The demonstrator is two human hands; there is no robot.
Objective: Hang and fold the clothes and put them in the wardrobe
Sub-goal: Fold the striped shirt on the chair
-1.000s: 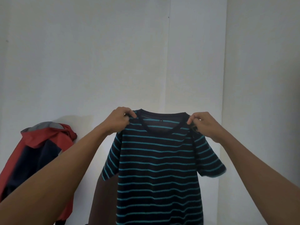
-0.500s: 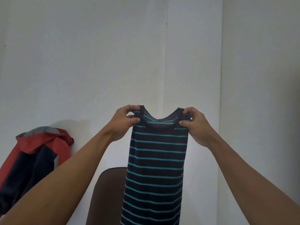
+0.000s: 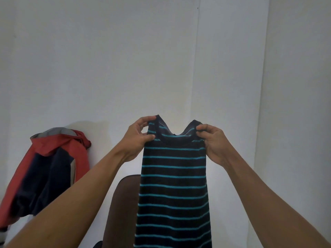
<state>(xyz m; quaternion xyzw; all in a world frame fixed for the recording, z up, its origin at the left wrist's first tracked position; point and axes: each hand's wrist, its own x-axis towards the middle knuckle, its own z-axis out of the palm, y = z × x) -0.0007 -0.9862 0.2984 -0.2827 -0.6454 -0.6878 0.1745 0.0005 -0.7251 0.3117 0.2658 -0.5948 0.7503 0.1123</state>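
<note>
A dark navy T-shirt with turquoise stripes (image 3: 173,187) hangs in front of me, held up at chest height against a white wall. Its sleeves are folded behind, so it shows as one narrow strip running down out of view. My left hand (image 3: 138,138) pinches the left shoulder next to the collar. My right hand (image 3: 213,142) pinches the right shoulder. The neckline sags between the two hands.
A red, navy and grey jacket (image 3: 48,169) hangs on the wall at the left. A dark brown chair back (image 3: 123,204) stands below, partly behind the shirt. A white wall corner (image 3: 263,104) runs down at the right.
One second ago the shirt was spread wide with both sleeves showing. The sleeves have gone behind and my hands have come closer together, leaving a narrow strip.
</note>
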